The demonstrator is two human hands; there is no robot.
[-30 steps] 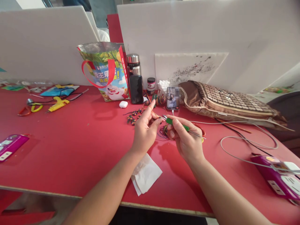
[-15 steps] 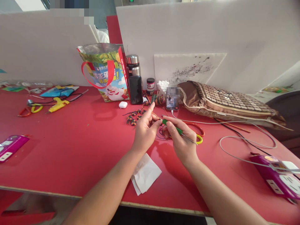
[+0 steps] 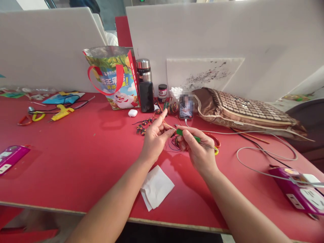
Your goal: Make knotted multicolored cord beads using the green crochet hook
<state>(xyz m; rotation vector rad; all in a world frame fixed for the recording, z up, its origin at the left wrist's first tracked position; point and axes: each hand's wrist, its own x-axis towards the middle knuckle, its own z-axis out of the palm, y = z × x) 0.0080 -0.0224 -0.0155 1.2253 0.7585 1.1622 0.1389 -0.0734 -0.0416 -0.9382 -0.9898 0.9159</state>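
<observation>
My right hand (image 3: 198,145) is closed around a crochet hook (image 3: 188,135) with a flat green handle. The hook's thin metal shaft sticks out to the right beneath my palm. Opposite it, my left hand (image 3: 155,138) pinches multicoloured yarn (image 3: 165,125) between thumb and fingers, with the index finger stretched up and forward. The stitches at my left fingertips are too small to make out. Behind my left hand lies a dark multicoloured crocheted strip (image 3: 141,128). A ball of yarn (image 3: 173,108) sits further back, and loose strands hang below my hands.
Red-and-yellow-handled scissors (image 3: 216,140) lie partly behind my right hand. A propped phone (image 3: 186,107), black phone (image 3: 146,97), jar (image 3: 162,91) and carrier bag (image 3: 111,79) stand at the back. Folded tissue (image 3: 158,187) lies in front; a charging cable (image 3: 238,158) loops right.
My right hand has shifted slightly right and down, turning the crochet hook a little. My left hand keeps its pinch and has moved only slightly left.
</observation>
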